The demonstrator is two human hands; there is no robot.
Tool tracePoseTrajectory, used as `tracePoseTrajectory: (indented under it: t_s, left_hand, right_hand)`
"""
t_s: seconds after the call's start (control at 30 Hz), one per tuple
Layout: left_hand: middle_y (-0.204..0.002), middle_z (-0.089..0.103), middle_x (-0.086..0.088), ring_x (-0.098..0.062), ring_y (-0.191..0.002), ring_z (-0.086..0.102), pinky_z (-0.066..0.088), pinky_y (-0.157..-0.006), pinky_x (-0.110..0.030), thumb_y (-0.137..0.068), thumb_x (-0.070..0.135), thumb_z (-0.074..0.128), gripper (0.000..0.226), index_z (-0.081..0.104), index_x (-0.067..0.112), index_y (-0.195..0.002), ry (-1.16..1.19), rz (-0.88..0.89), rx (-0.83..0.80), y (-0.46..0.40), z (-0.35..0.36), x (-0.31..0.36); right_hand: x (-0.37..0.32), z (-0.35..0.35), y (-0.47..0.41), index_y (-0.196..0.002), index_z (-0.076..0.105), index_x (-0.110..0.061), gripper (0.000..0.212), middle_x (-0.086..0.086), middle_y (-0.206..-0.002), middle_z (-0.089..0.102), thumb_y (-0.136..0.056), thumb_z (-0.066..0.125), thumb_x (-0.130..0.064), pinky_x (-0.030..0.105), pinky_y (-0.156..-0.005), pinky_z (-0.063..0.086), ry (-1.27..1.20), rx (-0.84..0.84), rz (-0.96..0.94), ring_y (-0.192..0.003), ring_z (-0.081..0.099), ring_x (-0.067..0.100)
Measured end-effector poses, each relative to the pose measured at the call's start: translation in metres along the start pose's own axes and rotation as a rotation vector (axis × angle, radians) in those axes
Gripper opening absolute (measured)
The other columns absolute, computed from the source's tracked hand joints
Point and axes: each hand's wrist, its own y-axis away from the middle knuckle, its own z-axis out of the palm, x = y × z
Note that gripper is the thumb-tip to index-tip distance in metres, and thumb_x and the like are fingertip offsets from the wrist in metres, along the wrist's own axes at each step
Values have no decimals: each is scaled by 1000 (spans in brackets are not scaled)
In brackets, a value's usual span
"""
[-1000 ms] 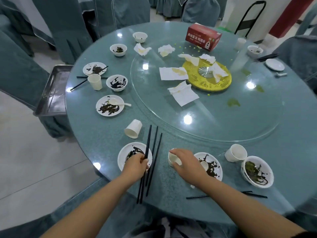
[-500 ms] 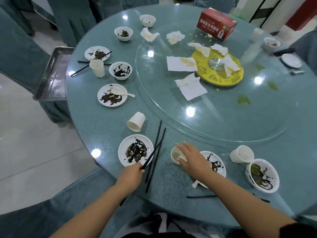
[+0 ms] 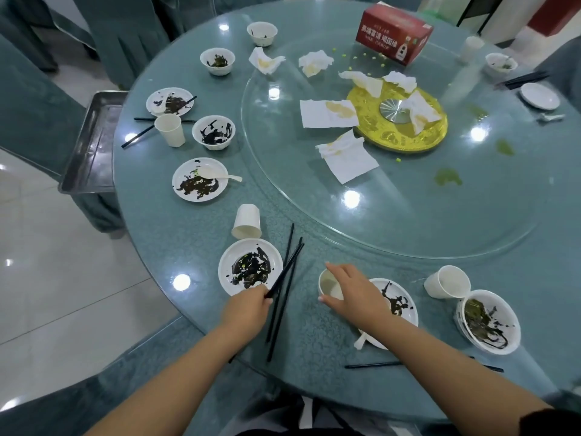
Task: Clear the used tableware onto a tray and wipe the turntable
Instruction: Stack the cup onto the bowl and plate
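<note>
Left grip [image 3: 248, 309] pinches black chopsticks [image 3: 284, 272] beside the soiled plate [image 3: 226, 262], right grip [image 3: 355, 294] grasps a cup [image 3: 327, 283]; clearing stage: both need carrying to the tray [image 3: 91, 146], left of the plate.

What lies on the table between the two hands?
In the head view, black chopsticks lie between the left hand and right hand; beyond them, bare tabletop.

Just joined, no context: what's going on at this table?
A person is clearing a dirty round table. The left hand pinches black chopsticks beside a smeared plate; the right hand rests on a small white cup. The metal tray at the table's left edge holds nothing visible. Stained napkins lie on the glass turntable, not yet wiped.
</note>
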Motion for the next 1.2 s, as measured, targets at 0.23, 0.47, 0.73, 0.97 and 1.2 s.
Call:
tracePoseTrajectory:
  t_s: [0.23, 0.47, 0.73, 0.97, 1.2]
  left_hand:
    - [-105, 64, -9, -31, -98, 61, 40, -70, -34, -100, 26, 43, 19, 52, 10, -103, -215, -4, 8, -23, 3, 41]
    - [-108, 66, -8, -28, -101, 63, 43, -70, -33, -94, 7, 50, 14, 57, 9, -106, -311, -113, -31, -43, 19, 65]
    - [-114, 61, -8, -29, -103, 62, 45, -75, -35, -96, 34, 52, 30, 49, 9, -113, -237, -137, 15, -44, 24, 70]
    - [-116, 50, -4, -24, -100, 57, 45, -71, -34, -90, 50, 55, 45, 42, 13, -111, -224, -156, 107, -16, 37, 52]
    - [-120, 45, -6, -24, -108, 47, 46, -84, -34, -87, 51, 59, 53, 42, 12, -118, -154, -238, 142, 6, 56, 49]
  right_hand:
    - [14, -5, -4, -149, 27, -24, 75, 0, -143, 38, -87, 58, -53, 30, -106, 34, -53, 21, 60, -132, 36, 17]
    - [18, 0, -4, -148, 26, -24, 74, 1, -141, 39, -88, 57, -53, 31, -103, 39, -66, 41, 30, -127, 40, 19]
    - [20, -7, -3, -148, 24, -25, 73, 2, -141, 38, -89, 56, -52, 31, -104, 37, -27, 13, -23, -127, 40, 20]
    - [23, -10, -3, -149, 24, -26, 73, 1, -142, 38, -89, 55, -53, 32, -106, 35, -28, -8, -47, -128, 39, 20]
    - [24, -10, -3, -149, 25, -26, 75, 1, -141, 39, -87, 56, -55, 32, -104, 39, -40, -14, -51, -128, 40, 19]
